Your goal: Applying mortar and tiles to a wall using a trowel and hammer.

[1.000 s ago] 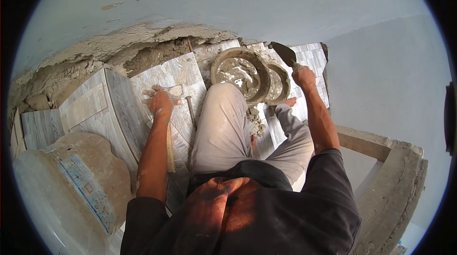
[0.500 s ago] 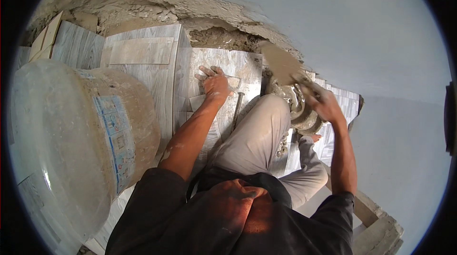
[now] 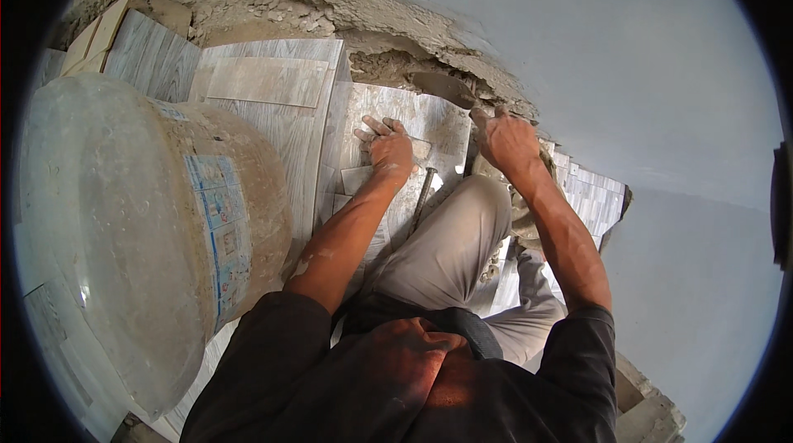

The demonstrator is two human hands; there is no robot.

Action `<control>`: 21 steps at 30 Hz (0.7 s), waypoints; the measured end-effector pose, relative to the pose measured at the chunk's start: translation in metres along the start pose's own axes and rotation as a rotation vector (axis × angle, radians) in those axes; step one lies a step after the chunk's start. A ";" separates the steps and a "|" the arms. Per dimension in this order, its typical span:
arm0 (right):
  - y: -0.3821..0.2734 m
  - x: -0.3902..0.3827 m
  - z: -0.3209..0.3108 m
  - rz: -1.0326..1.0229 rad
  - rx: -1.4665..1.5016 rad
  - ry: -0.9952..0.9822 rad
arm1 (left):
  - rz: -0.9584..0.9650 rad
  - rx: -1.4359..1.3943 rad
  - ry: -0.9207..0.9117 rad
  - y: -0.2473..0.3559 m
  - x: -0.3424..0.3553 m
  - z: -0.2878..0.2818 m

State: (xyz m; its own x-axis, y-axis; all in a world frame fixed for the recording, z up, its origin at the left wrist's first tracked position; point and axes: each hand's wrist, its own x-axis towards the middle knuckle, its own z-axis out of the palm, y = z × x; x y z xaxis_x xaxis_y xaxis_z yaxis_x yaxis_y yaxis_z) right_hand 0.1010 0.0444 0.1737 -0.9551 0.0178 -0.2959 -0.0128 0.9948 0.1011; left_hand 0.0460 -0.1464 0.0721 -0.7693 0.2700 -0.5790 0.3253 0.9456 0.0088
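In my right hand (image 3: 505, 143) is a trowel, its fingers closed round the handle. The mortar-smeared trowel blade (image 3: 443, 88) lies at the rough gap between the wood-look tile and the broken wall edge. My left hand (image 3: 391, 150) rests on the mortar-stained tile (image 3: 429, 116) with its fingers spread, holding nothing I can see. Near its wrist, a metal rod with a flat head (image 3: 424, 193) lies against my knee. Behind my right forearm, a mortar container (image 3: 522, 216) shows only in part.
A large cloudy plastic container (image 3: 124, 236) with a blue label stands close on the left. Beyond it are tiled steps (image 3: 264, 79) and leaning tile pieces (image 3: 153, 54). A pale blue wall (image 3: 661, 96) fills the right. A broken masonry block (image 3: 652, 418) sits at lower right.
My right hand has swung forward and left from above the mortar container, bringing the trowel blade down to the gap by the wall. My left hand keeps its place on the tile.
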 end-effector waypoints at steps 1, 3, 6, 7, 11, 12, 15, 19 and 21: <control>-0.001 0.000 0.002 0.009 -0.017 -0.002 | -0.005 -0.006 -0.010 0.000 0.001 0.000; 0.002 -0.005 0.005 0.059 0.004 0.083 | -0.012 -0.011 -0.018 0.000 0.005 0.002; 0.006 -0.013 0.006 0.050 0.032 0.175 | -0.018 -0.022 -0.016 0.001 0.008 0.005; 0.006 -0.014 0.005 0.042 0.023 0.194 | -0.022 -0.036 -0.014 0.001 0.009 0.006; -0.008 -0.003 0.001 0.015 -0.057 0.074 | -0.008 -0.048 -0.030 0.001 0.007 0.006; -0.012 0.000 -0.001 0.012 -0.075 0.076 | -0.013 -0.054 -0.018 0.001 0.007 0.005; -0.015 0.000 -0.012 -0.029 -0.114 0.049 | -0.025 -0.062 0.006 0.000 0.008 0.007; -0.005 -0.011 -0.029 -0.006 -0.088 0.086 | -0.026 -0.012 0.060 0.002 0.012 0.016; -0.003 -0.011 -0.035 0.010 -0.084 0.083 | -0.033 0.002 0.082 0.002 0.014 0.019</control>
State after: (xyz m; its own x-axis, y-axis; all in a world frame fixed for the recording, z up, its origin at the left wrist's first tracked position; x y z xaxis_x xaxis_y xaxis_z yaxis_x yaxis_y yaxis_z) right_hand 0.1016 0.0373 0.2100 -0.9764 0.0163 -0.2153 -0.0241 0.9827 0.1837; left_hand 0.0465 -0.1445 0.0488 -0.8218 0.2531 -0.5105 0.3001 0.9538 -0.0103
